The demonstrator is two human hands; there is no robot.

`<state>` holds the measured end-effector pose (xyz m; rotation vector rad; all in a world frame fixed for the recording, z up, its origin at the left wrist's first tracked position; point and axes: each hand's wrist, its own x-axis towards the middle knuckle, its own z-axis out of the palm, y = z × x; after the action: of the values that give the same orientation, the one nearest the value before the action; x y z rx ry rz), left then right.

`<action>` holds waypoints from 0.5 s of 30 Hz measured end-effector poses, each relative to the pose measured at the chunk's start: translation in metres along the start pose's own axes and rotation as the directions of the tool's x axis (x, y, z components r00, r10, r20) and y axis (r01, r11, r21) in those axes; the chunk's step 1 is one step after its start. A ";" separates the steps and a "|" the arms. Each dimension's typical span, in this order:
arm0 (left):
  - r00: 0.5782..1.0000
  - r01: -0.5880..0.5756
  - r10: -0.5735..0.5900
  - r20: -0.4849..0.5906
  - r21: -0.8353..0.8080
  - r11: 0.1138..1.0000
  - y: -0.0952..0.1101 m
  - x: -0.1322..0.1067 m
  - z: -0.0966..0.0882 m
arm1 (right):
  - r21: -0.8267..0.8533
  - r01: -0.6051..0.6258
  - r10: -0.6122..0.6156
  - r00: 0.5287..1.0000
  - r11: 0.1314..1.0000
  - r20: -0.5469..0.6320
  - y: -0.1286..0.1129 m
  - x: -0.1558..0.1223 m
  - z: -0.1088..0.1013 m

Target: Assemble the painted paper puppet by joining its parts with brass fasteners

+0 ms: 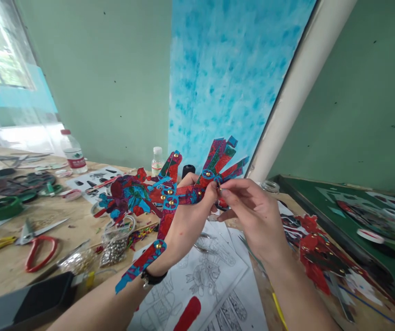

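A jointed shadow-puppet figure [135,193], painted red, blue and green and joined with round brass studs, is held up above the table. My left hand [190,225] grips it near its fanned strips [220,156], thumb in front. One limb of the figure [138,271] hangs across my left wrist, by a black bracelet [154,278]. My right hand [257,214] is closed in a pinch beside my left thumb, at the figure's edge. A tiny shiny bit, perhaps a stud, shows at its fingertips, too small to make out.
Printed drawings [200,276] lie below my hands with a red piece [188,312]. At left are red-handled scissors [42,253], a bag of metal studs [114,246], a green tape roll [2,208] and a water bottle [73,151]. Red cut-out parts [317,253] lie right.
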<state>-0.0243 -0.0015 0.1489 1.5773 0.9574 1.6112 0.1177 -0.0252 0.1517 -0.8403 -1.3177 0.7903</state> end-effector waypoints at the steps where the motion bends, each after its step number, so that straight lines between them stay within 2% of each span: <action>1: 1.000 -0.002 0.002 0.007 0.004 1.000 0.001 0.000 0.000 | 0.014 -0.011 0.011 1.000 1.000 -0.001 0.000 0.000 0.000; 15: 0.998 0.043 -0.042 0.044 -0.017 0.999 -0.001 0.000 0.000 | 0.146 -0.187 0.191 0.981 0.971 -0.014 -0.008 0.002 0.002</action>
<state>-0.0238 -0.0014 0.1483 1.5632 0.9445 1.5458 0.1162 -0.0273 0.1593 -0.8667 -1.1525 1.0085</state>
